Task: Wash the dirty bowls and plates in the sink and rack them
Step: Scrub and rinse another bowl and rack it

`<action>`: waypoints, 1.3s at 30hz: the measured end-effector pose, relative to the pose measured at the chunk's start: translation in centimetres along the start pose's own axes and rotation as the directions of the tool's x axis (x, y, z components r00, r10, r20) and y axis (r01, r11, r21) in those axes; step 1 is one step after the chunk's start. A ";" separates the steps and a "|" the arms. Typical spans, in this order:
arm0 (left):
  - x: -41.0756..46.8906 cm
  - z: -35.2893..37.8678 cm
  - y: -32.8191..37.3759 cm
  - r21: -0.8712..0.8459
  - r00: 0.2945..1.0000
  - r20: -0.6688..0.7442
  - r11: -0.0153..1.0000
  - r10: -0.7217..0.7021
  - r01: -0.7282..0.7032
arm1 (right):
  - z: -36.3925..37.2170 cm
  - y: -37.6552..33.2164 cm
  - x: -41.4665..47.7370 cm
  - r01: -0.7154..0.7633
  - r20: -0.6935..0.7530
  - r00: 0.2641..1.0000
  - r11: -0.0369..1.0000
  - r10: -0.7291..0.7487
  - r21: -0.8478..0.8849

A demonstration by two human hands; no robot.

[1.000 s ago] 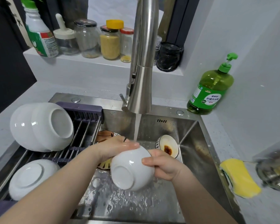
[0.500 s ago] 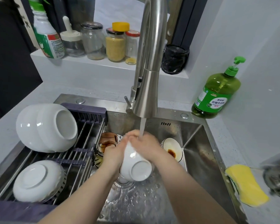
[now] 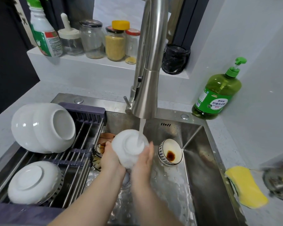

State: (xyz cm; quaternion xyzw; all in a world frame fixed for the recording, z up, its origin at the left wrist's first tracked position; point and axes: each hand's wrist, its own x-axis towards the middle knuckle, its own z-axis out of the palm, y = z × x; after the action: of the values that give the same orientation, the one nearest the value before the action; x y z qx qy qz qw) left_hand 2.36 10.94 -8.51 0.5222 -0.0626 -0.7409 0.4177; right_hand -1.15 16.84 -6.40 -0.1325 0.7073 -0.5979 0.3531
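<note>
The sink (image 3: pixel 203 168) takes up most of the counter, and the rack (image 3: pixel 82 144) spans its left side. It holds two nested white bowls (image 3: pixel 42 128) on their side at the back and an upturned bowl (image 3: pixel 33 181) at the front left corner. The tap (image 3: pixel 147 79) rises from the back rim, and its stream (image 3: pixel 140 134) falls straight onto the white bowl (image 3: pixel 129 149) held over the middle of the basin, foot facing up and towards the tap.

The left hand (image 3: pixel 109 159) cups the bowl from the left with its fingers wrapped round the wall. The right hand (image 3: pixel 144 160) lies flat against the other side with straight fingers, pressing rather than gripping.

This looks like the rinse, and I'd say this bowl is nearly done. To do it well, turn the bowl slowly under the stream so water reaches the whole outside and the foot ring, then tip the mouth up to flush the inside. Wet glaze is slippery, so the flat right hand ought to close round the rim before the lift to the rack.

More work waits in the basin: a small stained bowl (image 3: pixel 170 152) stands just right of the hands, and patterned dishes (image 3: pixel 104 139) lie by the rack's edge. The sponge (image 3: pixel 245 186) sits on the right-hand counter.
</note>
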 end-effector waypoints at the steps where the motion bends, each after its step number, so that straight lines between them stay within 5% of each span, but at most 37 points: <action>1: -0.1 0.2 0.0 -0.009 1.000 -0.024 1.000 -0.006 0.006 | 0.4 0.6 -1.1 0.015 -0.018 1.000 1.000 -0.014 0.024; 4: -1.0 0.9 0.3 0.072 0.995 -0.064 0.995 0.075 -0.071 | 1.0 1.0 -1.3 -0.073 -0.068 0.994 0.976 0.088 0.207; 7: -1.4 0.7 0.0 0.181 0.983 -0.035 0.969 0.179 -0.170 | 0.0 -0.3 1.6 -0.264 -0.034 0.947 0.831 0.321 0.489; 9: -1.2 0.3 0.0 0.280 0.979 0.003 0.940 0.205 -0.197 | -1.3 -1.2 3.0 -0.298 0.013 0.949 0.880 0.316 0.369; 11: -1.2 0.0 -0.1 0.411 0.972 0.030 0.884 0.232 -0.224 | -2.2 -2.2 4.0 -0.258 0.102 0.961 0.966 0.256 0.012; 13: -1.2 -0.5 -0.5 0.490 0.969 0.052 0.839 0.242 -0.236 | -2.4 -3.2 4.6 -0.107 0.179 0.966 0.916 0.189 -0.385; 15: -1.4 -0.7 -0.6 0.483 0.969 0.055 0.843 0.243 -0.238 | -2.2 -3.4 4.8 0.013 0.230 0.965 0.854 0.125 -0.521; 20: -1.1 -0.6 0.4 0.328 0.990 0.004 0.935 0.141 -0.134 | -2.1 -1.3 2.7 0.322 0.336 0.929 0.789 -0.156 -0.523; 25: 0.1 -0.9 1.8 0.232 0.997 0.041 0.970 0.068 -0.076 | -3.3 -0.9 1.9 0.173 0.494 0.870 0.941 -0.007 -0.292; 31: -0.3 -0.9 1.8 0.295 0.993 0.066 0.949 0.095 -0.110 | -2.9 -1.3 2.0 0.165 0.344 0.937 0.950 -0.066 -0.266; 36: -0.2 -1.4 1.9 0.289 0.991 0.062 0.949 0.116 -0.129 | -3.9 0.0 2.1 0.228 0.543 0.840 0.891 0.025 -0.394; 39: -0.7 -1.3 1.6 0.314 0.988 0.095 0.939 0.120 -0.144 | -3.3 0.0 1.7 0.205 0.401 0.915 0.914 -0.051 -0.351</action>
State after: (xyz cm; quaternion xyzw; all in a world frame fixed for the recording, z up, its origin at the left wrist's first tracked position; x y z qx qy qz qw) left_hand 4.36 10.83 -7.73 0.5497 -0.2320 -0.7102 0.3736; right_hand -4.53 18.32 -6.85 -0.3605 0.7178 -0.4314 0.4107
